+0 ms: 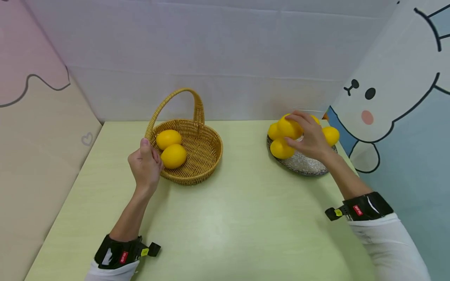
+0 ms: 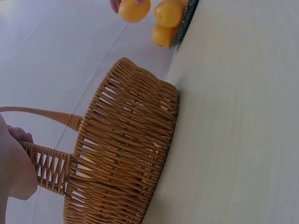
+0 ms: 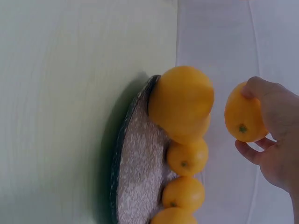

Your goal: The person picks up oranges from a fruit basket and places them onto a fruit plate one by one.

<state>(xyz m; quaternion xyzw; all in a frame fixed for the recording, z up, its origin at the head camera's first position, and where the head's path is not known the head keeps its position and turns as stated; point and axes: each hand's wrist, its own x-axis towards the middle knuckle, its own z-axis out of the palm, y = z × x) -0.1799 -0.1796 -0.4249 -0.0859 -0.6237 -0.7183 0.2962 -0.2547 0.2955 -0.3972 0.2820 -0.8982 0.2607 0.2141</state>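
Note:
My left hand (image 1: 145,166) grips the handle (image 1: 159,111) of a round wicker basket (image 1: 211,150) at its left side. Inside the basket lie two yellow lemons (image 1: 174,156). On the right, my right hand (image 1: 309,136) holds a lemon (image 3: 245,114) between thumb and fingers. In the right wrist view, that lemon hangs apart from the others, above a grey speckled plate (image 1: 306,164). Several more lemons (image 3: 181,100) sit on the plate, mostly along its far and left sides; my hand hides some of them in the head view.
A pale table (image 1: 228,218) carries the basket on the left and the plate near the right edge. White sheeting (image 1: 225,58) stands behind the table. A panel with a cartoon face (image 1: 386,117) stands at the right, a pink and beige one (image 1: 38,128) at the left.

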